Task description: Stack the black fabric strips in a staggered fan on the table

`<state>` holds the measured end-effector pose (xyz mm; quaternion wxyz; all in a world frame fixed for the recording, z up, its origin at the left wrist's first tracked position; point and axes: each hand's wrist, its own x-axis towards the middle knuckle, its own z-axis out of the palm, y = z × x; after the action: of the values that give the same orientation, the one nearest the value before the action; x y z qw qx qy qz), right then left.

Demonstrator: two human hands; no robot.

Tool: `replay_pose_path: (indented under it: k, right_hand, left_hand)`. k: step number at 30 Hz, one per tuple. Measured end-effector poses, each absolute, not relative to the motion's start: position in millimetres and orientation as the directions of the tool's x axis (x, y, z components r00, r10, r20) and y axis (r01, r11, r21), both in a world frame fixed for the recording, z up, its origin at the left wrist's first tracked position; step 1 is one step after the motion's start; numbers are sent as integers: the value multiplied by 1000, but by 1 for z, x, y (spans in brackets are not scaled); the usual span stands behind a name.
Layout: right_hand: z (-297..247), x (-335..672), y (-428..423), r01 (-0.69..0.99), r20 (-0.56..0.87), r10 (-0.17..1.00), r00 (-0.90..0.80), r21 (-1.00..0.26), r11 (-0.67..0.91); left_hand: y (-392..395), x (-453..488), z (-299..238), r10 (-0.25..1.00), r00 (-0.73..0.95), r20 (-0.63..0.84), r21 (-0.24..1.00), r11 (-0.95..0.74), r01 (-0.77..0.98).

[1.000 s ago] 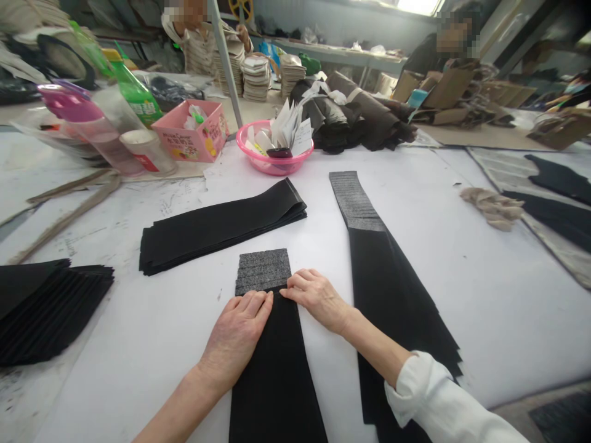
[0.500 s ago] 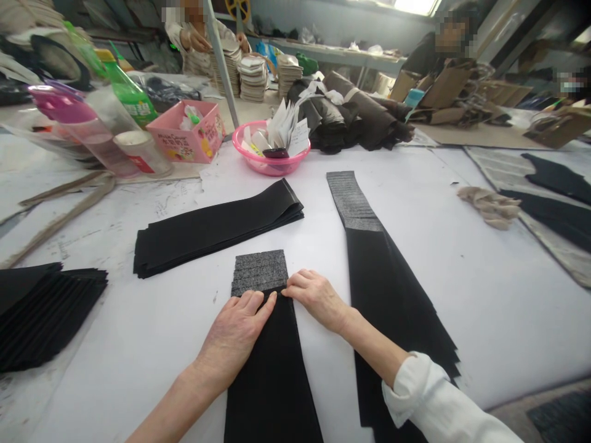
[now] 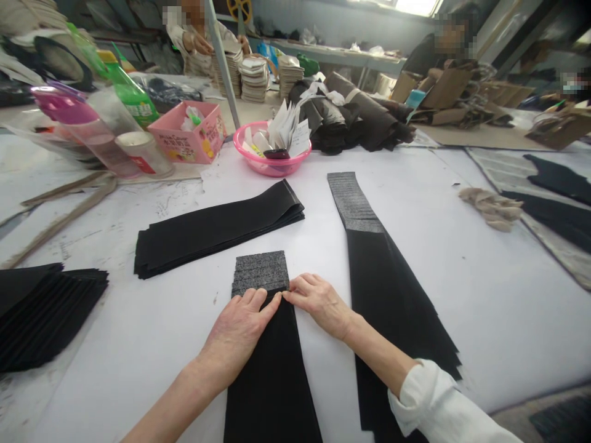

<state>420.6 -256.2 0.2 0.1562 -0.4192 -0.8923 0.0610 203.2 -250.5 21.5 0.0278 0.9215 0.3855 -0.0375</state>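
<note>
Black strips [image 3: 274, 381], layered, lie flat on the table [image 3: 462, 271], on its near side. Long axis runs from the near edge toward the far edge, near end out of view; the speckled grey end [image 3: 261, 271] points at the far edge. Left hand [image 3: 240, 329]: palm down, fingers bent close together, thumb slightly apart, pressing where grey meets black; a grip on any layer cannot be confirmed. Right hand [image 3: 321, 304]: fingers curled, thumb and index pinching the strips' right long edge. Thumb tips practically meet.
</note>
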Motion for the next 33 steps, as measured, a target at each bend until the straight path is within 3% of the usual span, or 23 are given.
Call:
replay_pose_path:
  k: [4,10,13,20,23,28,33]
  right_hand:
    - [-2,422,-261,759,241,808,-538,-278,589]
    - [-5,418,-267,690,248,929,-276,-622,371]
    - [-3,410,-273,680,237,953,-190,-668,302]
    - [-6,393,-288,798,265,941,-212,-509,323]
    - [-12,391,-291,853,267,928,-261,-386,351]
    - [-12,388,-291,908,243,907,-344,-161,387]
    - [-6,385,-290,914,221,900,-375,-74,399]
  left_hand:
    - [-252,206,26,705,703,-95,-22,-707,706]
    - [-252,207,28,704,706,-70,-72,-710,701]
    - [-254,208,27,704,709,-36,-83,-709,700]
    - [-260,206,24,719,695,30,-60,-692,719]
    - [-262,204,21,719,694,45,-55,-692,720]
    - [-264,201,16,702,709,64,-87,-704,705]
    - [-266,194,12,678,730,92,-151,-715,683]
